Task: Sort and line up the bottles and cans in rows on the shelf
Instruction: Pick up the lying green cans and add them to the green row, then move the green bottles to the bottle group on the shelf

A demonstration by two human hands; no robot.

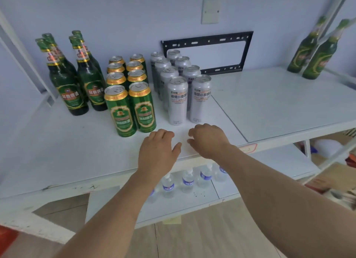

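Note:
On the white shelf point(269, 103) stand several green beer bottles point(67, 88) at the left, two rows of green cans with gold rims point(131, 107) in the middle, and two rows of white cans point(183, 98) to their right. Two more green bottles point(316, 55) stand apart at the far right. My left hand point(158, 152) and my right hand point(208, 140) hover side by side over the shelf's front edge, just in front of the cans. Their fingers hang loosely curled and hold nothing.
A black metal bracket point(208, 44) leans on the wall behind the white cans. Several clear water bottles with blue labels point(187, 180) stand on the lower shelf under my hands. White shelf posts rise at the left and right.

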